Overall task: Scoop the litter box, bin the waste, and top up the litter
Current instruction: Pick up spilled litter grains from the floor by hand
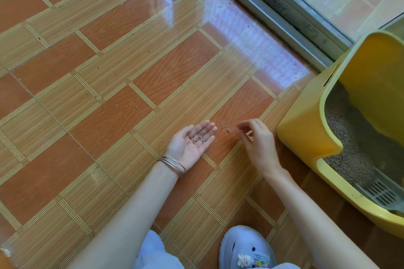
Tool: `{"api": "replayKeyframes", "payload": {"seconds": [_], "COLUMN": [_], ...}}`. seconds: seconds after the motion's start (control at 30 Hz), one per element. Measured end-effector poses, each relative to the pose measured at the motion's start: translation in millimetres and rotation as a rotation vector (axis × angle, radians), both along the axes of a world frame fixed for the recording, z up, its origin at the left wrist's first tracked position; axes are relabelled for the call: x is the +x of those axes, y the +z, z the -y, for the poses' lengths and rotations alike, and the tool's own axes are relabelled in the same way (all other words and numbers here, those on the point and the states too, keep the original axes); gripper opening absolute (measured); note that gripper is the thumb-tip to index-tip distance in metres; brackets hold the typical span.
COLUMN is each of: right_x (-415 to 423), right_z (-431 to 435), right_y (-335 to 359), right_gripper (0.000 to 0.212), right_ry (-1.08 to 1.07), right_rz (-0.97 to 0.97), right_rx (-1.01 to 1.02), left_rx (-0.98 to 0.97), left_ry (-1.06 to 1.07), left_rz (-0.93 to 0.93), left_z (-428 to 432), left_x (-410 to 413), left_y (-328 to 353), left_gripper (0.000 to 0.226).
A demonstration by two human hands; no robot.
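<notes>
Crouching over a tiled floor (109, 116), a person gathers spilled litter grains (227, 129). Nearest, the left hand (192, 143) lies palm-up and wide, cupping a few grains. Just beyond, the right hand (254, 137) has a narrow pinching grip at the scattered grains. Keeping the cupped palm level and close should prevent respilling. Farther right stands the yellow litter box (306, 133), holding litter.

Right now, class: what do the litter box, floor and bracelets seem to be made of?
Litter box: probably moulded plastic; smooth yellow walls, rounded edges.
Floor: likely glazed ceramic tile; glossy reflections, printed wood-grain pattern.
Bracelets: apparently metal; thin silvery shiny rings.
</notes>
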State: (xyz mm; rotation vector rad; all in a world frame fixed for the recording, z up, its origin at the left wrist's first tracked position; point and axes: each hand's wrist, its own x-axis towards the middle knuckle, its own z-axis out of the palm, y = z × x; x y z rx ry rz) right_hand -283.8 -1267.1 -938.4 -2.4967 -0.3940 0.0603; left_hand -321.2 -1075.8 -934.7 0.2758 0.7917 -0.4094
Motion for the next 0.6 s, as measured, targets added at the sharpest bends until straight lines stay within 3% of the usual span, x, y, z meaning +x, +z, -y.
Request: {"api": "replayKeyframes", "payload": {"seconds": [0.13,0.6], "right_x": [7.9,16.0], "right_z": [9.3,-19.0], "right_y": [-8.2,-8.9], "right_gripper": [0.013,0.008], "right_ry": [-0.01,0.015], "right_rz": [-0.113,-0.039], "right_rx": [-0.053,-0.036], "left_rx": [0.007,0.004], "left_ry": [0.049,0.038], "left_rz": [0.009,0.027], "left_z": [-12.7,-16.5], "left_x": [0.1,0.2], "left_y": [-4.4,-5.6], "left_gripper": [0.035,0.035]}}
